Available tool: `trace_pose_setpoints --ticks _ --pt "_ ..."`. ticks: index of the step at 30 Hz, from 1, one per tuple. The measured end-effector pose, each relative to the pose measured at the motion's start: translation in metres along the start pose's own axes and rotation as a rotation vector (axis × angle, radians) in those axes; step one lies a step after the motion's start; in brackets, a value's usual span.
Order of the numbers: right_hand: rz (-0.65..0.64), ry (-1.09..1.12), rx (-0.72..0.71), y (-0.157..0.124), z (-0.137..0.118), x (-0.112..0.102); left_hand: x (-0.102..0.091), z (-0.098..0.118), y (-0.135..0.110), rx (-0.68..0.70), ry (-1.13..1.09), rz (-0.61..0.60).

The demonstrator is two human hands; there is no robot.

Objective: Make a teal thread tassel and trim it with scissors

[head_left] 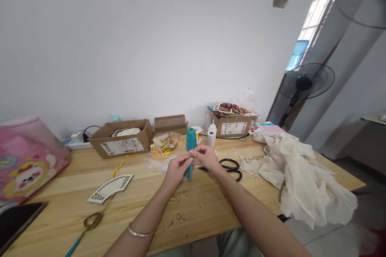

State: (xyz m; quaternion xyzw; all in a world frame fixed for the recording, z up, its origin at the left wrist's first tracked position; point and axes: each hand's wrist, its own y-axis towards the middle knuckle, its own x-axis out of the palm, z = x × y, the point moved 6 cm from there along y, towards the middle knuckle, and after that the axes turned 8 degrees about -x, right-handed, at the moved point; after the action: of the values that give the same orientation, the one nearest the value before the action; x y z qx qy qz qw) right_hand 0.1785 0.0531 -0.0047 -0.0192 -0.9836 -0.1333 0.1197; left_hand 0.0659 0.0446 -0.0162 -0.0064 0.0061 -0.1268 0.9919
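Note:
My left hand (177, 170) and my right hand (206, 156) meet over the middle of the table, fingertips pinched together at the top of a bundle of teal thread (189, 173). Its strands hang down below my left fingers. Just behind my hands stands a cone of teal thread (191, 140). Black-handled scissors (235, 170) lie to the right, partly hidden under my right wrist. A white squeeze bottle (212, 134) is behind my right hand. What my fingertips pinch exactly is too small to make out.
A fan-shaped ornament (113, 188) with a gold piece and teal tassel lies left. Behind are an open cardboard box (122, 139), a plastic bag of yellow cords (165, 147) and a filled box (234, 124). Cream cloth (297, 172) drapes over the right edge. A dark tablet-like object (18, 223) sits left.

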Motion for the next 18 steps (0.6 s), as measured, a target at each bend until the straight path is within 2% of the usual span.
trace_pose_setpoints --ticks 6,11,15,18 --pt "0.054 0.04 -0.004 0.0 -0.004 -0.008 0.005 0.007 -0.005 -0.018 -0.014 -0.062" --pt "0.11 0.093 -0.051 0.001 -0.016 -0.016 -0.001 0.003 -0.002 -0.018 -0.022 0.014" --pt "0.101 0.082 -0.066 0.001 -0.019 -0.016 -0.013 0.001 -0.001 0.009 -0.099 0.139" --pt "0.072 0.037 -0.058 0.0 -0.017 -0.011 -0.013 0.009 -0.003 0.066 -0.17 0.132"
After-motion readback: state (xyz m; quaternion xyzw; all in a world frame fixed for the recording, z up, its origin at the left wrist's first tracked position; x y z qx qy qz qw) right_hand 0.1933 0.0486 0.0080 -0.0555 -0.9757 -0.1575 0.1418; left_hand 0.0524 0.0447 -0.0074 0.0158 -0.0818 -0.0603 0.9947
